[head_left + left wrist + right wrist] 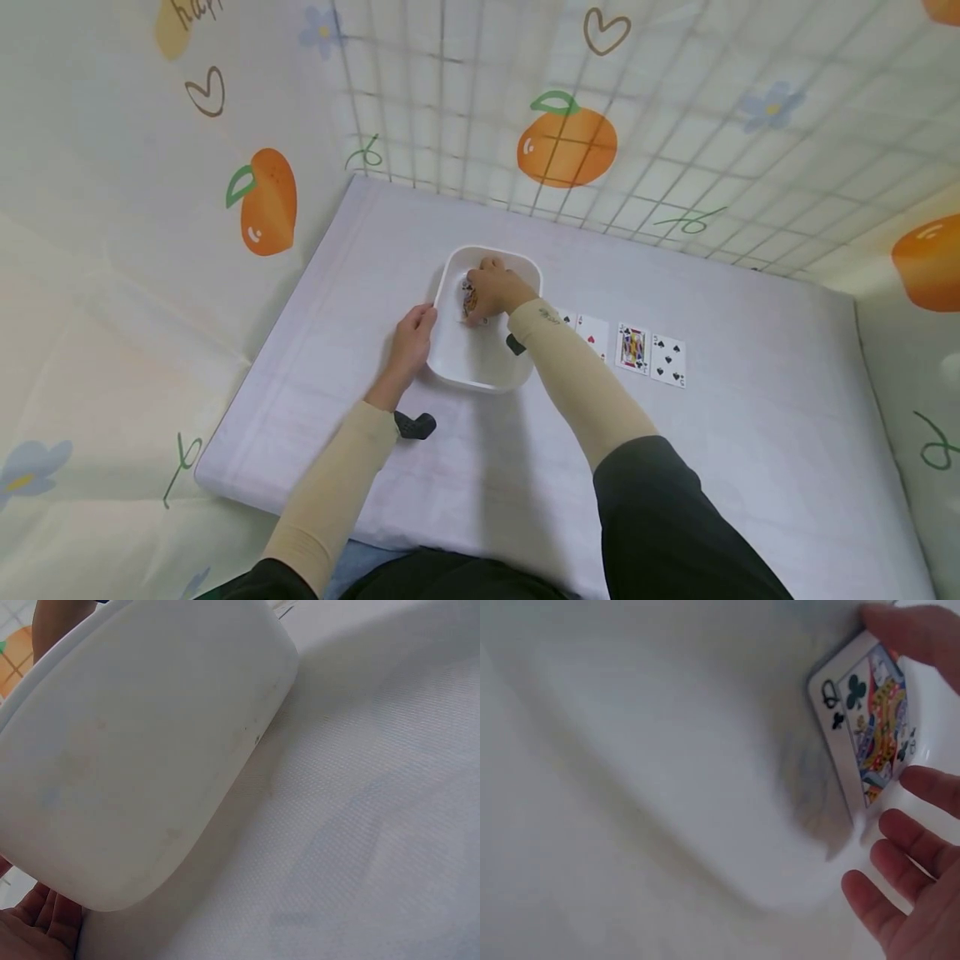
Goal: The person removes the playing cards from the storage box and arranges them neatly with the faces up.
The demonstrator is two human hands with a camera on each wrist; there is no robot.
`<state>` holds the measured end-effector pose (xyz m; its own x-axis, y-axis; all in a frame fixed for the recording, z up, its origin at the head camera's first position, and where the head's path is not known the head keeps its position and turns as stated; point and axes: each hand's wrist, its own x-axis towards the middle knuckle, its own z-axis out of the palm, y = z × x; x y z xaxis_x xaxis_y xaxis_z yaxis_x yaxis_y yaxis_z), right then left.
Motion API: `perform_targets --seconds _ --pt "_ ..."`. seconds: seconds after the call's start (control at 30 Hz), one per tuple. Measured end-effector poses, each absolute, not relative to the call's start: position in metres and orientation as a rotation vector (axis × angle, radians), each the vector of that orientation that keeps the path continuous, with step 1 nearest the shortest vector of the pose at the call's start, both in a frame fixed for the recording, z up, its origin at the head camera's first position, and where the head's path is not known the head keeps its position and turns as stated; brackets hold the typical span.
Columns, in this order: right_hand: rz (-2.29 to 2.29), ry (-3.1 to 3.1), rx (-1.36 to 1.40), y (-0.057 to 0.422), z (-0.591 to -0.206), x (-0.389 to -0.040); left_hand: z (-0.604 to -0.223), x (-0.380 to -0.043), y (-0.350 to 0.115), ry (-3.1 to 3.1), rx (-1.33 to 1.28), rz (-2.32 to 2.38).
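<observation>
A white plastic tub (480,385) with rounded corners stands on the table. My left hand (412,337) grips its left side by the rim; in the left wrist view the fingers (56,919) show at the tub's lower left corner. My right hand (498,292) reaches inside the tub and pinches a queen of clubs playing card (874,724) by its edges. The thumb (919,634) lies at one edge and the index finger (934,786) at another. That card is face up, low inside the tub by its wall. Part of it is hidden by the hand in the head view.
Right of the tub, several playing cards lie face up in a row: a heart card (592,337), a face card (632,348), a spade card (668,362) and one partly covered by the right sleeve. A wire grid (480,108) and printed curtain stand behind the table.
</observation>
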<state>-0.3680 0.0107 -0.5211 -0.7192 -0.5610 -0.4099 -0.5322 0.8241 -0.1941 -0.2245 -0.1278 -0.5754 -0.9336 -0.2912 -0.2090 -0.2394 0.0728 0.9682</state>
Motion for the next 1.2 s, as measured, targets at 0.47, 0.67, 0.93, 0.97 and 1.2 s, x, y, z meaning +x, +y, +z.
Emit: perform_targets --seconds 0.47,0.67,0.93,0.97,1.2 --pt "-0.023 2.545 -0.844 0.019 -0.514 -0.368 -0.574 -0.225 -0.125 -2.283 0.567 -2.033" --pt "-0.057 2.543 -0.887 0.022 -0.510 -0.368 -0.573 -0.225 -0.125 -2.293 0.590 -2.032" --pt "-0.018 2.582 -0.961 0.029 -0.497 -0.367 -0.569 -0.223 -0.122 -2.293 0.591 -2.018" --pt "-0.009 2.586 -0.963 0.030 -0.496 -0.367 -0.569 -0.223 -0.122 -2.294 0.588 -2.016" --pt "-0.046 2.589 -0.933 0.041 -0.483 -0.370 -0.568 -0.222 -0.121 -2.307 0.601 -2.026"
